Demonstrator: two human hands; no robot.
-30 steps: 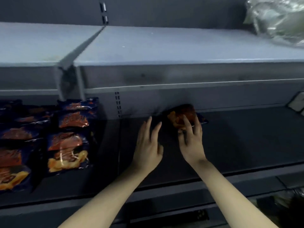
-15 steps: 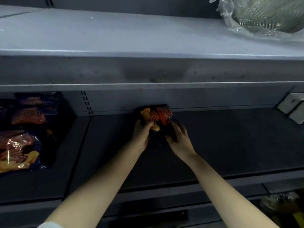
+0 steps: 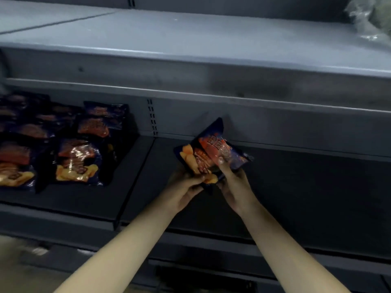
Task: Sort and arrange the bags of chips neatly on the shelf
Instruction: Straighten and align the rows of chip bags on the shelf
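A dark blue chip bag (image 3: 208,152) with red and orange print is held tilted above the dark lower shelf (image 3: 306,187), near its back wall. My left hand (image 3: 183,190) grips its lower left corner. My right hand (image 3: 234,185) holds its lower right side, thumb on the front. On the left section of the shelf, several matching chip bags (image 3: 76,159) lie flat in rows.
A grey upper shelf (image 3: 190,39) overhangs the lower one, with a clear plastic wrap (image 3: 372,17) at its far right. A slotted upright (image 3: 152,117) and a seam divide the two lower shelf sections. The floor shows at the bottom left.
Both hands closed on the lone chip bag and lifted it off the shelf, tilting it up. The view swung left, bringing the rows of bags back in.
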